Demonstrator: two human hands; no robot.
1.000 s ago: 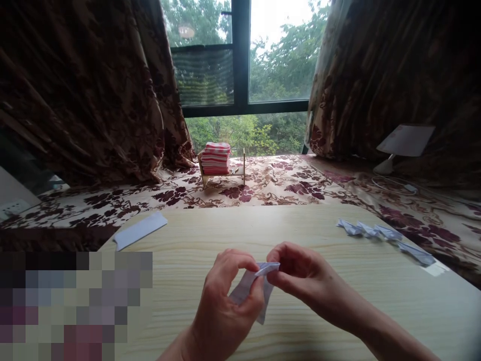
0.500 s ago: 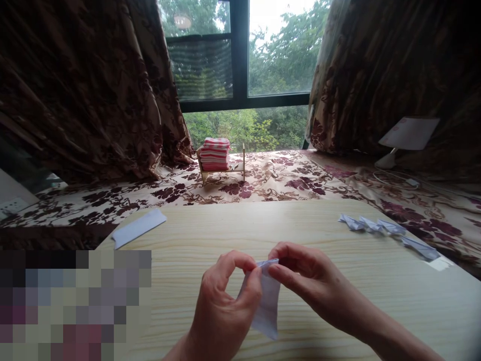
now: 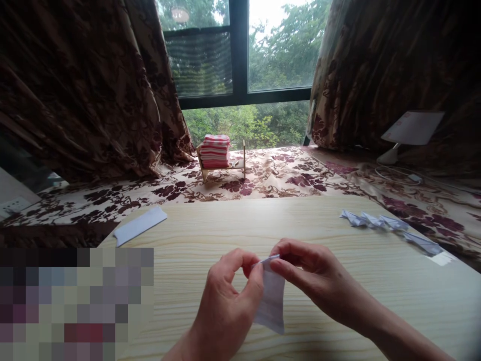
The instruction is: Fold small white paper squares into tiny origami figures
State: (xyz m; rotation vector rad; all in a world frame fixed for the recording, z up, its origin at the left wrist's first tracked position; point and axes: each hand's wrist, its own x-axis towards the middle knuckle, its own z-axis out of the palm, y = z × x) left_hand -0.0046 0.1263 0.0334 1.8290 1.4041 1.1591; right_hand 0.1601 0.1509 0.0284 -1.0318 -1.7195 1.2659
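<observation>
Both my hands hold one small piece of pale folded paper point(image 3: 271, 301) just above the light wooden table point(image 3: 300, 225). My left hand point(image 3: 229, 306) pinches its top edge between thumb and forefinger. My right hand point(image 3: 311, 281) pinches the same top edge from the right. The paper hangs down between the hands, with its lower end free.
A row of several small folded paper pieces point(image 3: 387, 225) lies at the table's right side. A white paper strip point(image 3: 140, 224) lies at the far left edge. Behind, a small wooden rack with striped cloths point(image 3: 215, 153) stands on floral fabric, and a white lamp point(image 3: 409, 133) at the right.
The paper has swung from slanting left to hanging straight down between my hands. Both hands stay pinched on its top edge. The view has tilted slightly.
</observation>
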